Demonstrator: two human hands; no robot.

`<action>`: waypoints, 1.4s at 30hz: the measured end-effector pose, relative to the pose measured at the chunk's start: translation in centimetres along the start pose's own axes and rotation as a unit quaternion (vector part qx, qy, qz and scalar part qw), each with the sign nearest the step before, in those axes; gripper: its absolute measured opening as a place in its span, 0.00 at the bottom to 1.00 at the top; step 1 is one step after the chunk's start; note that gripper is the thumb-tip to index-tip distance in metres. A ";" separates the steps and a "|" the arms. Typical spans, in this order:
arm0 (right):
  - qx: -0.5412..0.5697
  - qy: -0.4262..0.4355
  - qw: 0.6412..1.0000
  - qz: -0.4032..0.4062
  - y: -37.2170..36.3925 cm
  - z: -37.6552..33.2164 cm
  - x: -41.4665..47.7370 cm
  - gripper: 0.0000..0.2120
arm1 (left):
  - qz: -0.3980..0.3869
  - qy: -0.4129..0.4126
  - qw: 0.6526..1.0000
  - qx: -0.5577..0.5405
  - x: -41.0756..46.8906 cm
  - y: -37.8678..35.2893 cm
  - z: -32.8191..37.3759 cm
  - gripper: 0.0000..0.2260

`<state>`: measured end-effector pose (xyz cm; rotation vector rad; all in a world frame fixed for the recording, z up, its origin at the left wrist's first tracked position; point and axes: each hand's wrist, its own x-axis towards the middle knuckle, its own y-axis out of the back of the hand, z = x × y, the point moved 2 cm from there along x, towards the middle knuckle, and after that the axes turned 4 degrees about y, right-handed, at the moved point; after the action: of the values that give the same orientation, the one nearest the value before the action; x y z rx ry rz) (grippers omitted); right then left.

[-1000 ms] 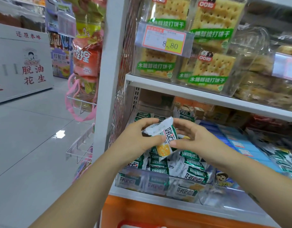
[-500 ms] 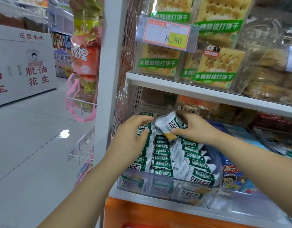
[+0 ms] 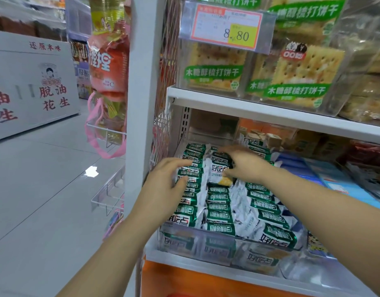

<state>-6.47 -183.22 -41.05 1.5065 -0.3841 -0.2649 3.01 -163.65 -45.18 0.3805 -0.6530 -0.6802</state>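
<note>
Now green-and-white foil snack pkt [image 3: 219, 169] is down in clear plastic bin [image 3: 206, 233], 12 o'clock end. Right hand [image 3: 246, 166] alone keeps its grip pinched on it; left hand [image 3: 167, 185], at pkt's 9 o'clock, has let go, fingers loose. Nearly shelved.

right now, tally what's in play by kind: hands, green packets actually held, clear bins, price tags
hands: 2 (left hand, right hand)
held packet: 1, pinched by the right hand
clear bin: 1
price tag: 1
total: 5
</note>
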 end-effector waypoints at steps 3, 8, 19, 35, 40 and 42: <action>-0.069 0.024 0.997 0.004 -0.9 -0.3 -0.1 0.28 | 0.007 0.001 1.000 -0.002 0.1 -0.2 -0.2 0.14; 0.000 0.027 0.999 0.032 -0.1 -0.3 -0.9 0.25 | 0.011 0.000 1.000 0.003 0.3 -0.3 -0.2 0.14; 0.065 -0.098 0.992 0.054 2.0 5.5 -6.0 0.31 | 0.009 0.011 1.000 0.008 0.3 -0.3 -0.1 0.14; 0.062 -0.112 0.990 0.055 2.7 3.8 -5.5 0.35 | 0.009 0.012 1.000 0.002 0.4 -0.4 -0.2 0.13; 0.236 -0.021 0.966 0.107 3.4 0.3 -5.6 0.26 | 0.007 0.010 1.000 0.003 0.4 -0.3 -0.2 0.13; 0.274 -0.014 0.959 0.072 2.7 -0.7 -5.2 0.27 | 0.005 0.011 1.000 0.004 0.3 -0.3 -0.1 0.14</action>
<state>-11.10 -180.40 -38.80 2.0084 -0.6222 -0.0627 3.14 -164.04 -45.28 0.3919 -0.6366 -0.6635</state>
